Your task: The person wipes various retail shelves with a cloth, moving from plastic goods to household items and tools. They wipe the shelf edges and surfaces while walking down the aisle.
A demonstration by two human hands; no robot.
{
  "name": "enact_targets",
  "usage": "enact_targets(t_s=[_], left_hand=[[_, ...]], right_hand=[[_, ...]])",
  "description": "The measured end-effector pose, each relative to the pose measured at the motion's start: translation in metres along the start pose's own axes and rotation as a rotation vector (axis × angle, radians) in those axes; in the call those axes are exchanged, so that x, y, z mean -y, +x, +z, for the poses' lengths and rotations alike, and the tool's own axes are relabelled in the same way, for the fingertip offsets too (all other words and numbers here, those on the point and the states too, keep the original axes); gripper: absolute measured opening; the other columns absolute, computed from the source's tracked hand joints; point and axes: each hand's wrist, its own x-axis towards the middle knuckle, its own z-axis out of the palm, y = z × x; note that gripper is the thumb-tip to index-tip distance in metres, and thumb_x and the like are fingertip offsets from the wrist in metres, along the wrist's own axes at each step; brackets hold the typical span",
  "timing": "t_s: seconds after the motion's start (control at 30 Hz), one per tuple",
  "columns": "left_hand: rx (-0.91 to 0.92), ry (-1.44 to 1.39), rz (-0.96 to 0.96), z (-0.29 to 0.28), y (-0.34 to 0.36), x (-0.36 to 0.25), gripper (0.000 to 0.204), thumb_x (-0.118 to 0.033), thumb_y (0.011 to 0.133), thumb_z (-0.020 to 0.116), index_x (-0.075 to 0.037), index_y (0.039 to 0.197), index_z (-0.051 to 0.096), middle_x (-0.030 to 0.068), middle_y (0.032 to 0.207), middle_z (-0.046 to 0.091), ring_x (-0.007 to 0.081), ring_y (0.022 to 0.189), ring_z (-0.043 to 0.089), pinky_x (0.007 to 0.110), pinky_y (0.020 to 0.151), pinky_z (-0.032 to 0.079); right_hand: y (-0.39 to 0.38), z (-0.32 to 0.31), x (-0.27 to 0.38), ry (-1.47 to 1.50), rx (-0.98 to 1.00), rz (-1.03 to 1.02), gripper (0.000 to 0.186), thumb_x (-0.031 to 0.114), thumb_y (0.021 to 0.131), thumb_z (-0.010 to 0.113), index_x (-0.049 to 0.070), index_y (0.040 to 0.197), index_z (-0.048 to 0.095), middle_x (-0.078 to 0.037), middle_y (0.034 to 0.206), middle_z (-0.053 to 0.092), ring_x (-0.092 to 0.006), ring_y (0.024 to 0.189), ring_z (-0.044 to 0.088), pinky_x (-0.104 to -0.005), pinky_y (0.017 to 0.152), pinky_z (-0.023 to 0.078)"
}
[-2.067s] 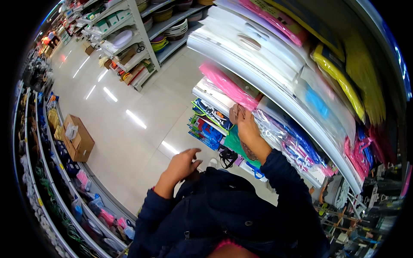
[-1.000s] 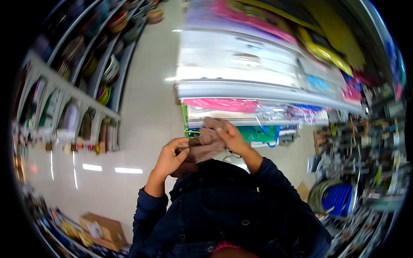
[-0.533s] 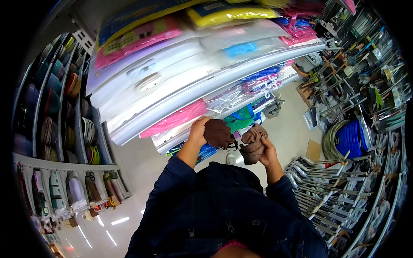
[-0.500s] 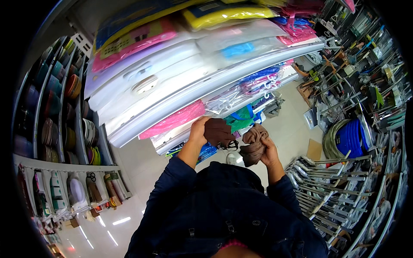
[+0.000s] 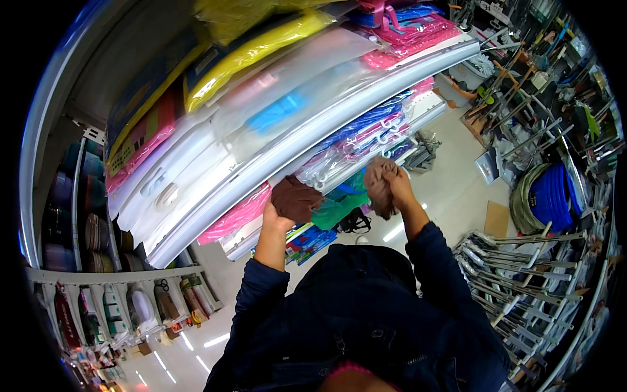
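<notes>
My left hand [image 5: 277, 220] is closed on a bunched dark brown cloth [image 5: 296, 198], just below the front edge of the shelf. My right hand [image 5: 401, 189] grips a lighter brown cloth [image 5: 379, 183], crumpled and hanging down from the fingers. The two cloths are apart, with a green packaged item [image 5: 339, 210] showing between and behind them. Black straps [image 5: 356, 222] dangle below, and I cannot tell what they belong to. Both cloths hide most of my fingertips.
Above my hands a white shelf [image 5: 313, 145] bears flat plastic-wrapped packs, yellow, pink and white. Lower shelves hold hangers [image 5: 385, 130] and a pink pack [image 5: 235, 214]. To the right stand blue buckets [image 5: 545, 199] and metal rods [image 5: 522, 261]; at left, shelved bowls [image 5: 98, 232].
My right hand has lifted its lighter cloth higher and away from the dark one. My left hand has shifted left, and more of the dark cloth faces me. The whole view has turned.
</notes>
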Motion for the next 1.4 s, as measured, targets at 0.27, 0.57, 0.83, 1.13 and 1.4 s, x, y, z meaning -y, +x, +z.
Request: enact_targets(t_s=[0.27,0.57,0.83,1.13,1.4], left_hand=[[0.136,-0.06,0.061,-0.001,0.015,-0.006,0.032,-0.025,0.097,0.04,0.0,0.113,0.054,0.0184,0.109,0.06,0.0339,0.1,0.059,0.05,0.087,0.05],[0.005,0.131,0.181,-0.021,0.023,-0.036,0.036,-0.027,0.095,0.044,0.0,0.118,0.052,0.0179,0.115,0.058,0.0314,0.104,0.056,0.046,0.092,0.047],[-0.173,-0.098,0.157,0.036,0.026,-0.039,0.033,-0.026,0.096,0.042,-0.004,0.12,0.051,0.0127,0.117,0.057,0.0253,0.108,0.053,0.041,0.1,0.041],[-0.088,-0.085,0.074,0.015,0.036,-0.058,0.033,-0.023,0.098,0.038,-0.004,0.121,0.052,0.0124,0.12,0.056,0.0232,0.111,0.053,0.039,0.101,0.041],[-0.293,-0.213,0.137,0.038,0.027,-0.052,0.024,-0.017,0.096,0.041,-0.004,0.107,0.057,0.0094,0.096,0.061,0.0191,0.089,0.057,0.029,0.088,0.047]], right_hand=[[0.091,0.003,0.033,0.302,0.082,0.339,0.03,0.02,0.096,0.041,-0.004,0.107,0.055,-0.017,0.107,0.063,-0.0318,0.095,0.062,-0.0463,0.09,0.049],[0.031,0.024,0.043,-0.026,0.11,0.106,0.021,0.006,0.083,0.054,-0.005,0.102,0.054,-0.012,0.093,0.061,-0.0245,0.087,0.061,-0.0392,0.077,0.051],[-0.06,0.135,-0.028,-1.193,0.503,-1.042,0.037,0.01,0.077,0.053,0.002,0.113,0.058,-0.015,0.114,0.057,-0.0325,0.112,0.05,-0.0446,0.095,0.041],[-0.048,0.113,-0.017,-1.505,0.337,-1.107,0.036,0.023,0.079,0.057,0.014,0.113,0.059,-0.006,0.113,0.056,-0.0285,0.115,0.047,-0.0397,0.087,0.038],[-0.059,0.16,-0.041,-1.371,0.682,-1.319,0.037,0.017,0.081,0.051,0.011,0.117,0.058,-0.008,0.11,0.058,-0.0286,0.109,0.051,-0.0449,0.091,0.038]])
